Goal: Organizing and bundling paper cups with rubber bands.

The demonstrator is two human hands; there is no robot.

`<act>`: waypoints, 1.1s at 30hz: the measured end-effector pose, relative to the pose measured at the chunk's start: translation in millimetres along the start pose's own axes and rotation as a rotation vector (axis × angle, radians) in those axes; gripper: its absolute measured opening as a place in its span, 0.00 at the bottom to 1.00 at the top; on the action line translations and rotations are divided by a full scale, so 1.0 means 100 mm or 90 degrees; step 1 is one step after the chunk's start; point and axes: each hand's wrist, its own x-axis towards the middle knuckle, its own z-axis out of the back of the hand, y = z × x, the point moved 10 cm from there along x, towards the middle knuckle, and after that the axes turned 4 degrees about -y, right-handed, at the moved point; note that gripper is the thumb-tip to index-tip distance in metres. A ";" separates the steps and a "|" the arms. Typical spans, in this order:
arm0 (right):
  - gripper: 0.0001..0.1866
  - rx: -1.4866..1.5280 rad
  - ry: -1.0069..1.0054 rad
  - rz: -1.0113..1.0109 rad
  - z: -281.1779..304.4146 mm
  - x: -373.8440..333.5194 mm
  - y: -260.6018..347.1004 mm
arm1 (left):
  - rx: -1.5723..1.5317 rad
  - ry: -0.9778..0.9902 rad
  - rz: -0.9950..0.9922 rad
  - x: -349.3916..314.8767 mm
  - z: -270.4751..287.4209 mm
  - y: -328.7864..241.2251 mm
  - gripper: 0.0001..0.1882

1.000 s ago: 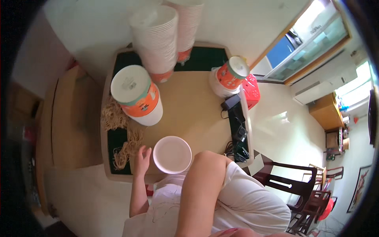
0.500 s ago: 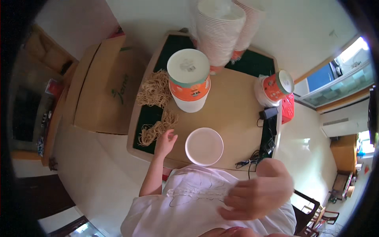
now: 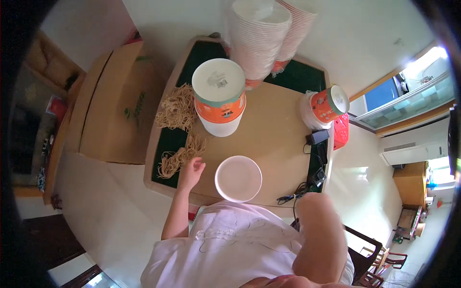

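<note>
My left hand (image 3: 193, 172) rests at the near left of the table, its fingers loosely bent and apart, with nothing visible in it. Just beyond it lies a small bundle of tan paper-like string (image 3: 176, 158). To its right, close to my body, a round white paper tub (image 3: 238, 179) stands by the table's front edge. My right arm (image 3: 321, 235) is bent upward over my shirt at the lower right; its hand is out of sight. Farther back, an upside-down stack of orange and white paper tubs (image 3: 220, 108) stands beside a larger heap of the string (image 3: 176, 106).
Tall plastic-wrapped stacks of white tubs (image 3: 261, 41) stand at the back. A smaller orange tub stack (image 3: 326, 106) is at the right edge, near a black power adapter (image 3: 318, 138) and tangled cables (image 3: 298, 193). A large cardboard box (image 3: 120, 108) sits left of the table.
My right hand, earlier blurred in front of my shirt, has passed out of view, leaving the bent arm. My view has shifted slightly; my left hand stays beside the string.
</note>
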 end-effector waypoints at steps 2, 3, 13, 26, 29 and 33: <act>0.14 0.015 -0.011 -0.067 0.38 -0.24 0.12 | -0.011 -0.005 -0.005 0.03 0.04 0.03 0.15; 0.10 -0.066 -0.105 -0.049 0.64 -0.33 0.21 | -0.042 -0.006 0.028 0.03 0.06 0.17 0.15; 0.05 -0.265 -1.121 0.067 1.49 -0.98 0.80 | 0.045 -0.061 0.036 0.19 0.22 0.38 0.12; 0.04 -0.184 -0.725 0.220 1.26 -0.45 0.83 | 0.081 -0.132 0.083 0.25 0.44 0.55 0.11; 0.09 -0.168 -0.381 0.168 0.86 -0.19 0.77 | 0.173 -0.217 0.103 0.44 0.68 0.86 0.11; 0.06 -0.167 -0.207 -0.139 0.34 -0.55 0.05 | 0.138 -0.307 0.140 0.59 1.12 1.33 0.08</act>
